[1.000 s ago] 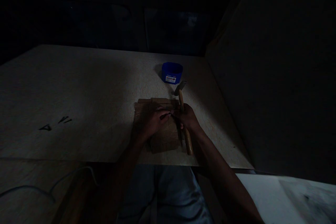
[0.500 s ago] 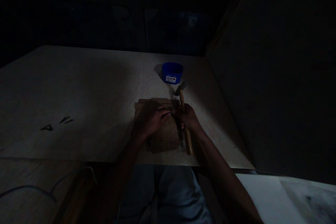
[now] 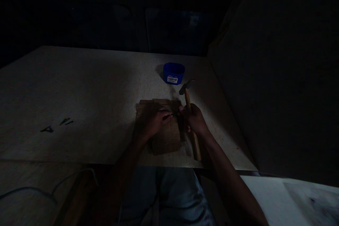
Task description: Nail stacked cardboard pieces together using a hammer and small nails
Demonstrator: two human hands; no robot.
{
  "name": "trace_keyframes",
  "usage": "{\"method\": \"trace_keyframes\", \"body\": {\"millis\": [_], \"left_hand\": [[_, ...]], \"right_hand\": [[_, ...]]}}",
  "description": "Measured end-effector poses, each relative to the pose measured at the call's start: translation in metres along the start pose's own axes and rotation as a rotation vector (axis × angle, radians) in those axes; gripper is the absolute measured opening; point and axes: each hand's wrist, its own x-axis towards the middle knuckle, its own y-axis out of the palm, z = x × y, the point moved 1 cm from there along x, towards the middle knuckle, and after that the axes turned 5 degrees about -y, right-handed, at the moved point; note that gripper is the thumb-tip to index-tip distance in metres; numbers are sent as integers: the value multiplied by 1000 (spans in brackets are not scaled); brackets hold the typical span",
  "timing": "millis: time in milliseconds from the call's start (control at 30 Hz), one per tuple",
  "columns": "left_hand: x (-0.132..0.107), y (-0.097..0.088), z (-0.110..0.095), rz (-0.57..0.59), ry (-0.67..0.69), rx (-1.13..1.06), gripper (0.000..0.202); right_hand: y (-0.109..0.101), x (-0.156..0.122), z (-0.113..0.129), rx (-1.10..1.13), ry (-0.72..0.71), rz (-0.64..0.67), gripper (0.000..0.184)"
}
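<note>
My right hand [image 3: 195, 117] is closed around the wooden handle of a hammer [image 3: 196, 148]. The hammer's metal head points away from me, just in front of a blue tub. My left hand [image 3: 159, 120] is closed in a pinch over a piece of brown cardboard [image 3: 168, 141]. Between its fingertips shows the dark end of a small nail or screw [image 3: 172, 114]; the rest of it is hidden by the fingers and the dim light. The cardboard lies flat on the table near its front edge.
The blue tub [image 3: 173, 72] with a white label stands behind the cardboard. Several dark screws or nails [image 3: 47, 129] lie on the table [image 3: 92, 88] at left. A tall dark panel [image 3: 278, 77] borders the right side. A cable [image 3: 29, 188] runs at lower left.
My right hand has shifted slightly right with the hammer, away from the left fingertips. My left hand stays in nearly the same place over the cardboard.
</note>
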Motion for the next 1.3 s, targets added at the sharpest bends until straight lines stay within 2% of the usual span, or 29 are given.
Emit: {"method": "trace_keyframes", "body": {"millis": [100, 300, 467, 667, 767, 900, 1067, 1200, 1300], "left_hand": [[-1, 2, 2, -15, -13, -3, 16], [-4, 4, 3, -35, -15, 2, 16], [-5, 5, 2, -43, -34, -4, 17], [-4, 9, 8, -49, -32, -8, 15], [-5, 10, 9, -54, -47, -14, 15], [-5, 9, 6, -54, -76, -40, 17], [-3, 6, 2, -37, -120, -41, 15], [0, 5, 0, 17, -154, -60, 17], [4, 4, -2, 37, -145, -55, 20]], "right_hand": [[-14, -16, 12, -41, -40, 25, 37], [-41, -60, 35, -103, 15, 172, 39], [-49, -84, 44, -147, 28, 186, 39], [-36, -78, 32, -243, -55, 253, 38], [-31, -72, 21, -310, -45, 292, 38], [-36, -72, 19, -306, 26, 254, 35], [-38, -72, 26, -349, -115, 268, 34], [-36, -68, 19, -414, -75, 346, 35], [-38, -68, 18, -421, -78, 322, 35]]}}
